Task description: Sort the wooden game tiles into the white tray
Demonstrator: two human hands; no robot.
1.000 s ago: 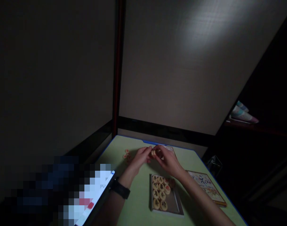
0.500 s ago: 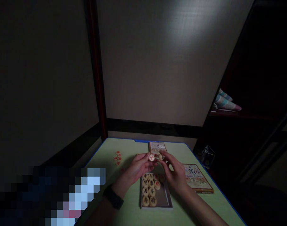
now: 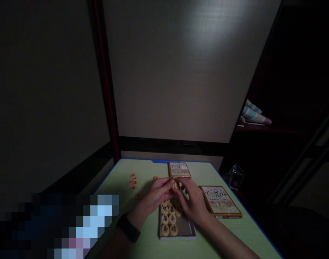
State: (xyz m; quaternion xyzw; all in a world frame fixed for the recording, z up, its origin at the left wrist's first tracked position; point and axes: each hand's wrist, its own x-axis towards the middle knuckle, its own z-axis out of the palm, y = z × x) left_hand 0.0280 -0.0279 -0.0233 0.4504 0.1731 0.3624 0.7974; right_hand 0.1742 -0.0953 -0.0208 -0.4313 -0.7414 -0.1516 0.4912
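Above an open box (image 3: 183,226) of round Chinese chess pieces, my two hands meet at the fingertips. My left hand (image 3: 157,194), with a dark band at the wrist, pinches a pale wooden chess piece (image 3: 176,185). The thumb and fingers of my right hand (image 3: 193,199) close on the same piece from the other side. Its marking is partly covered by fingers. In the box, pieces with dark characters (image 3: 172,218) stand in rows along the left; a red-marked one (image 3: 178,211) is half hidden by my right hand.
Several red-marked pieces (image 3: 133,182) lie on the green table (image 3: 143,167) at the left. One piece (image 3: 156,178) is behind my left hand, another (image 3: 138,196) beside it. A printed Chinese chess box (image 3: 222,201) lies right; a similar one (image 3: 180,169) lies at the back.
My hands have come together; the piece in my right hand has met my left fingers, and the red face seen before is turned or covered. The view has shifted slightly.
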